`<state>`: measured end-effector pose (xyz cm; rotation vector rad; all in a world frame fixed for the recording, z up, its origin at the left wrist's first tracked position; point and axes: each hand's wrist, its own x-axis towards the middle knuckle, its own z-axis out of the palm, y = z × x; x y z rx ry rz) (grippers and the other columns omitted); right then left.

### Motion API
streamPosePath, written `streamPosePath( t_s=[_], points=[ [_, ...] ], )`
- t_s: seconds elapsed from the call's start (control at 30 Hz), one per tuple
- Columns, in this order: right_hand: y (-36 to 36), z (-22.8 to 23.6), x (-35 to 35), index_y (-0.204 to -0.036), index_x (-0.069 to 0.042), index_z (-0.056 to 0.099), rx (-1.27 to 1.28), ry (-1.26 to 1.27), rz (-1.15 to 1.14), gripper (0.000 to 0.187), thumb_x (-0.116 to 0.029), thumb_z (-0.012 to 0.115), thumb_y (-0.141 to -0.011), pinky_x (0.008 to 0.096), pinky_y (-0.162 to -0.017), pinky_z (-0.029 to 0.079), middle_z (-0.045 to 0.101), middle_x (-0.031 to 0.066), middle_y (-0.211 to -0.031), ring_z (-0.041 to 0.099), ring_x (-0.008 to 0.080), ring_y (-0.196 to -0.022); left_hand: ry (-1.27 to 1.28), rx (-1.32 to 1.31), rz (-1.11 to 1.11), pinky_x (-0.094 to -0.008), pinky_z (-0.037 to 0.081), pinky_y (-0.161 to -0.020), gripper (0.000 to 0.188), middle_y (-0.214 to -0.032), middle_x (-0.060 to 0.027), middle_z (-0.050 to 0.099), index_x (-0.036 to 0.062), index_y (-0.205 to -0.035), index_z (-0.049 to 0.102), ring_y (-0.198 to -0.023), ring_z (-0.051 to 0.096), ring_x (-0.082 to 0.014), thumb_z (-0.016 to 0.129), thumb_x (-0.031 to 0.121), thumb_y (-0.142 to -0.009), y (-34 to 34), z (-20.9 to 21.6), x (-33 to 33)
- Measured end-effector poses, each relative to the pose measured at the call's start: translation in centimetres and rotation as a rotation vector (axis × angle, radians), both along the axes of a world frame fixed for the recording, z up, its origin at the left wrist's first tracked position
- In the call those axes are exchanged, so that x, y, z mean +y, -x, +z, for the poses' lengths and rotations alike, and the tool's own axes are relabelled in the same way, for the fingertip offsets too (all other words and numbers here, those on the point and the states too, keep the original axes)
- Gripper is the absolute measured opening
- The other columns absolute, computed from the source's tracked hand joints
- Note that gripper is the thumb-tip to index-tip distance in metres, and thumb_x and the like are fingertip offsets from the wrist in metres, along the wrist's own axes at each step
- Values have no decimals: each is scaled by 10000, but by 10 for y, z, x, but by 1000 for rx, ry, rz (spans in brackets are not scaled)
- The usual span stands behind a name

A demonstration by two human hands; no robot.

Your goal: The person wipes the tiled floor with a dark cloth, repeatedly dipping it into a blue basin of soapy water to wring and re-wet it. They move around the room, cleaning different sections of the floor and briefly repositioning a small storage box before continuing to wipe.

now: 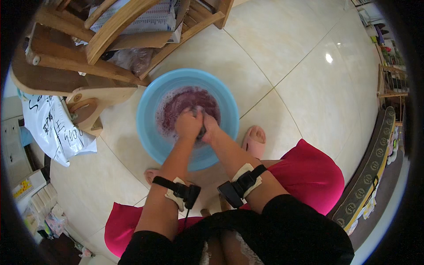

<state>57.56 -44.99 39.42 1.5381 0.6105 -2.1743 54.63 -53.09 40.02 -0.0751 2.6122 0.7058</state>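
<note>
A round light-blue basin (144, 112) stands on the floor between my feet. Inside it is purplish-red water (176, 101) with foam around its edge. Both hands are together over the middle of the basin. My left hand (188, 125) is closed in a fist on a dark grey, wet-looking cloth (202, 131). My right hand (211, 128) grips the same cloth from the other side, its fingers pressed toward the left hand. Most of the cloth is hidden by the hands, so its exact kind does not show.
A wooden chair-like frame (119, 26) holding cardboard and papers stands close behind the basin. A white plastic bag (55, 126) leans beside it at left. My pink slippers (254, 145) flank the basin on the tiled floor (309, 88). A long patterned cushion (366, 172) lies at far right.
</note>
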Motion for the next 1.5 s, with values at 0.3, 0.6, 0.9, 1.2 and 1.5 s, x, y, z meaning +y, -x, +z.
streamPosePath(
  t_s=[0.3, 0.6, 0.9, 1.2, 1.5],
  points=[
    [-23, -62, 17, -1307, 49, 455, 28, -936, 628, 664, -419, 620, -865, 426, -991, 409, 540, 273, -1255, 530, 430, -1144, 403, 29, 4, -552, 348, -1016, 591, -1442, -203, 327, 140, -1392, 399, -1295, 359, -388, 531, 465, -917, -17, -43, -57],
    [-24, -62, 17, -1326, 10, 460, -67, -627, 470, 623, -389, 611, -873, 362, -968, 409, 540, 165, -1272, 510, 298, -1162, 133, -68, 150, -474, 376, -1011, 680, -1418, -192, 331, 120, -1399, 392, -1254, 397, -349, 718, 253, -818, -38, -56, -58],
    [-6, -36, 14, -1343, -4, 439, 42, 14, 146, 582, -422, 492, -941, 468, -976, 430, 563, 161, -1257, 570, 315, -1099, -751, -575, 95, -363, 492, -692, 419, -762, -98, 624, 5, -986, 638, -741, 609, -199, 673, 401, -852, -25, 34, -39],
    [-10, 6, -20, -1314, -9, 471, 61, 159, -70, 544, -421, 459, -958, 449, -933, 464, 587, 150, -1214, 598, 300, -1037, -17, -45, -57, -488, 495, -683, 513, -823, -208, 658, 38, -776, 665, -792, 637, -388, 437, 474, -922, -7, 17, -12],
    [-27, -69, 5, -1276, -4, 479, -7, -668, 354, 507, -325, 584, -899, 384, -918, 472, 587, 157, -1140, 583, 300, -1035, 364, -10, -85, -490, 408, -987, 602, -1419, -164, 359, 151, -1405, 382, -1231, 424, -407, 529, 468, -914, -22, -22, -74]
  ],
)
